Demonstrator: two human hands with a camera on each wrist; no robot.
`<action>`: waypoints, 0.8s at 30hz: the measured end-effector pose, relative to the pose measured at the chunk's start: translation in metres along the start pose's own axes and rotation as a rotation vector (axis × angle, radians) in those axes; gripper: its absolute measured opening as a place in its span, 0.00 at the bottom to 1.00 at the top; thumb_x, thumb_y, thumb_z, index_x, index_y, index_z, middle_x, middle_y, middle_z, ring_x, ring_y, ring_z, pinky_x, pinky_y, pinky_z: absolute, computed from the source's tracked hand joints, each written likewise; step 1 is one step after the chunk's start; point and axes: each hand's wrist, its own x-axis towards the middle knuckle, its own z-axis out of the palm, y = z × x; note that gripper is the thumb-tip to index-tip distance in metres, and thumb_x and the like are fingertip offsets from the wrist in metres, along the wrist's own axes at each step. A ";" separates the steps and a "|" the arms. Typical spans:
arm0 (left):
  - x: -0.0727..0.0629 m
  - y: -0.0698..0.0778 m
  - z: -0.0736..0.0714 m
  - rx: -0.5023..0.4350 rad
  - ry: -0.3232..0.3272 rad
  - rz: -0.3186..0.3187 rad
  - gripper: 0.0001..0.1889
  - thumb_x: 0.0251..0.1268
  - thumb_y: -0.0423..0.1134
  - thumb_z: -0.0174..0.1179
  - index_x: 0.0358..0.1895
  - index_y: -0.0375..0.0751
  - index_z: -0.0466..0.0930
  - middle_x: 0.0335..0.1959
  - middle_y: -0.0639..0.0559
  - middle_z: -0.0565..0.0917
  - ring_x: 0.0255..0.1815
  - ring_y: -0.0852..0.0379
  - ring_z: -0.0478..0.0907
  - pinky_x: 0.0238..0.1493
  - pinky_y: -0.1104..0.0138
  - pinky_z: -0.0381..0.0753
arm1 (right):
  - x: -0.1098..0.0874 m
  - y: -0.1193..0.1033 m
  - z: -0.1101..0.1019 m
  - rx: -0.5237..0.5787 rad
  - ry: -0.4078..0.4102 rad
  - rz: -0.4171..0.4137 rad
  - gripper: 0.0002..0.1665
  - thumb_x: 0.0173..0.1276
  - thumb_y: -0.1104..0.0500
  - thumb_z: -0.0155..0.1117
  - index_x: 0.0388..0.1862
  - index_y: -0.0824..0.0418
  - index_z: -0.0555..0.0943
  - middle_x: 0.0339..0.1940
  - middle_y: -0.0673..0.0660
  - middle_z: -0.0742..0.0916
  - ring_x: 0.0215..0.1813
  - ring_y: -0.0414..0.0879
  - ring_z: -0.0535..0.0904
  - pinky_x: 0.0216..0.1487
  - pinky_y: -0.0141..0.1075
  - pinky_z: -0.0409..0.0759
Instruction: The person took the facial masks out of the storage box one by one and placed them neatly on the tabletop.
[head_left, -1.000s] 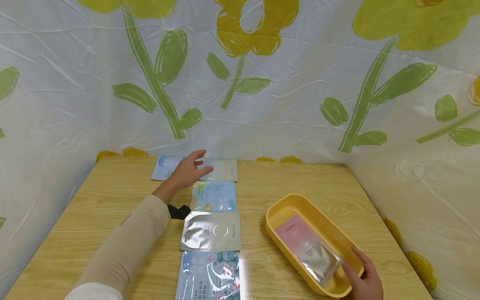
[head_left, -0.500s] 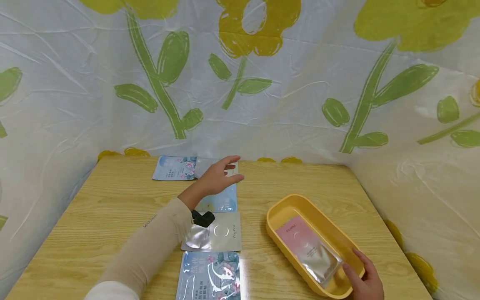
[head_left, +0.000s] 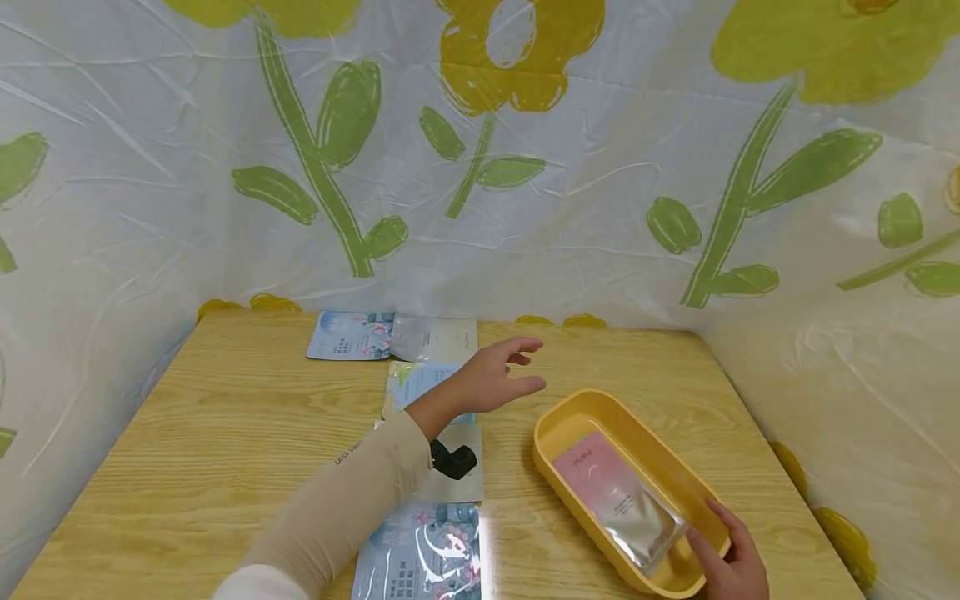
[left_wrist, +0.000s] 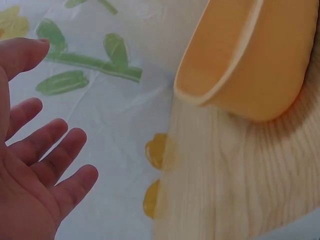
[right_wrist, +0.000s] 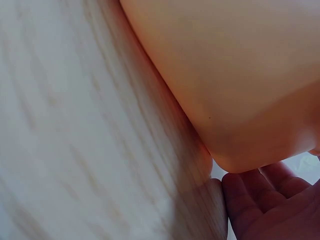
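My left hand (head_left: 498,375) is over the table between the row of sachets and the yellow tray, fingers spread and nothing in them. Its fingers also show at the left of the left wrist view. My right hand (head_left: 731,554) grips the near right end of the yellow tray (head_left: 551,475), thumb over the rim and fingers along the outer wall. Inside the tray lies a pink and silver foil sachet (head_left: 600,479). Under my left forearm run a floral blue sachet (head_left: 420,558), a silver PMPM sachet (head_left: 468,483), partly covered, and a light blue sachet (head_left: 420,383).
At the table's back edge lie another blue floral sachet (head_left: 348,335) and a pale silver sachet (head_left: 442,337), side by side. A white cloth (head_left: 570,233) with printed flowers hangs behind and at both sides of the wooden table (head_left: 225,400).
My left hand has moved right and nearer, from above the back sachets towards the tray, uncovering those sachets. My right hand and the tray have stayed in place.
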 end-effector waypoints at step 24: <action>0.015 0.024 0.085 0.109 -0.286 -0.026 0.35 0.70 0.51 0.63 0.76 0.45 0.63 0.73 0.57 0.68 0.71 0.55 0.67 0.63 0.69 0.69 | 0.002 0.004 0.001 0.052 -0.047 -0.083 0.30 0.65 0.77 0.62 0.55 0.46 0.85 0.40 0.39 0.85 0.38 0.32 0.81 0.29 0.29 0.82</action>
